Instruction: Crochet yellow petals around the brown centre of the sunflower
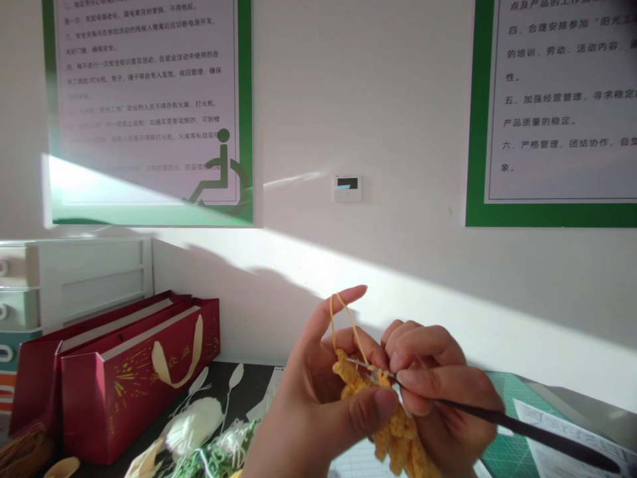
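My left hand pinches a lumpy yellow crochet piece between thumb and fingers, with its index finger raised. A strand of yellow yarn loops over that fingertip and runs down to the work. My right hand grips a crochet hook with a long dark handle. The hook's thin metal tip enters the stitches at the top of the piece, near the yarn. The two hands nearly touch above the piece, and they hide part of it.
Red paper gift bags stand left of my hands, before a white drawer unit. A white yarn ball and green yarn lie on the dark table. A green cutting mat with papers lies right.
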Tool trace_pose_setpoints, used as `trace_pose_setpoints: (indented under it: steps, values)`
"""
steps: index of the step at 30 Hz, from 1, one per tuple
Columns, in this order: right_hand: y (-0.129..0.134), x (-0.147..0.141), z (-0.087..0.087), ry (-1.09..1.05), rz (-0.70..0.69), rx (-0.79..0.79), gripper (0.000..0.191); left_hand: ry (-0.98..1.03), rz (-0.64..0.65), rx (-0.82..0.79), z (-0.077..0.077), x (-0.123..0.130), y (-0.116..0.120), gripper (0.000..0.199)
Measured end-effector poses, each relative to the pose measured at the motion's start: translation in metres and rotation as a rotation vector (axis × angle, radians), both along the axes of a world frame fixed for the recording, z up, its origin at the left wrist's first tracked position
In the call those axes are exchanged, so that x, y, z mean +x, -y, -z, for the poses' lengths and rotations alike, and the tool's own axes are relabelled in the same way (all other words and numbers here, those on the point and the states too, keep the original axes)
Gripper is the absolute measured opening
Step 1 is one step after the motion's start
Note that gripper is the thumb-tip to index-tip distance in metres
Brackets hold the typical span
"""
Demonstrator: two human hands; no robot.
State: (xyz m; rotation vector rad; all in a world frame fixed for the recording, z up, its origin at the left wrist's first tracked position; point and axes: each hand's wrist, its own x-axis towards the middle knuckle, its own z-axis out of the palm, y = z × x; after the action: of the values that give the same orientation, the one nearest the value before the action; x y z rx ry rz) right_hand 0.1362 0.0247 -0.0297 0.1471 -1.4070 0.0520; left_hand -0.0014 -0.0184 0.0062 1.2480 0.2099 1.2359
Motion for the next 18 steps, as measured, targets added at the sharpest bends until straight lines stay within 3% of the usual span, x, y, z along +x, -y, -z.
trace_pose_setpoints:
  steps: [10,14,18]
  values:
    - [0.01,-0.001,-0.004,-0.056,-0.179,-0.224,0.006,-0.008,-0.001,0.071,0.0,-0.008,-0.003,0.079]
    - [0.018,0.004,-0.004,-0.053,-0.306,-0.413,0.013,-0.086,-0.011,0.078,0.0,-0.012,-0.005,0.071]
    - [0.019,0.003,-0.008,-0.065,-0.528,-0.668,0.02,-0.107,-0.012,0.084,0.001,-0.012,-0.005,0.059]
